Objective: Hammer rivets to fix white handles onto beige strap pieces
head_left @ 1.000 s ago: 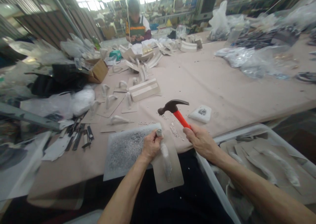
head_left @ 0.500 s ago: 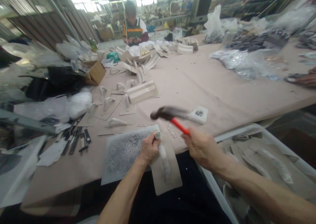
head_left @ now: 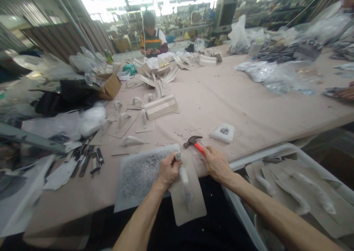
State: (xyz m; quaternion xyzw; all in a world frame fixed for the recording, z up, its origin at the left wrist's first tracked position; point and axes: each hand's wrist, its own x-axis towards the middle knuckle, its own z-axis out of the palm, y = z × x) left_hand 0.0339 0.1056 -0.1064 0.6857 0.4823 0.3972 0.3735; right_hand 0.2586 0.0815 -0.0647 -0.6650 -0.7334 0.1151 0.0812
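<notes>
My left hand point(head_left: 169, 169) is closed around a short metal cylinder with a round top point(head_left: 178, 156), like a hand punch, held upright at the far end of a beige panel point(head_left: 193, 194). The panel carries a plastic-wrapped handle point(head_left: 186, 181) and overhangs the table's near edge. My right hand point(head_left: 217, 163) grips a claw hammer point(head_left: 195, 142) by its red handle, with the head just beyond and slightly right of the cylinder, apart from it. Under the panel's far left lies a grey board point(head_left: 138, 175) covered in dark marks. Small metal pieces point(head_left: 195, 152) lie scattered near the hammer.
A white dish of small dark pieces point(head_left: 223, 132) stands right of the hammer. Several handled panels point(head_left: 132, 140) lie further left, near dark tools point(head_left: 91, 159). At right, a white bin point(head_left: 293, 149) holds more panels. A co-worker point(head_left: 152, 41) sits across the table.
The hammer has come down and left, closer to the cylinder, and its head has turned. My left hand keeps its hold; the whole view has shifted slightly.
</notes>
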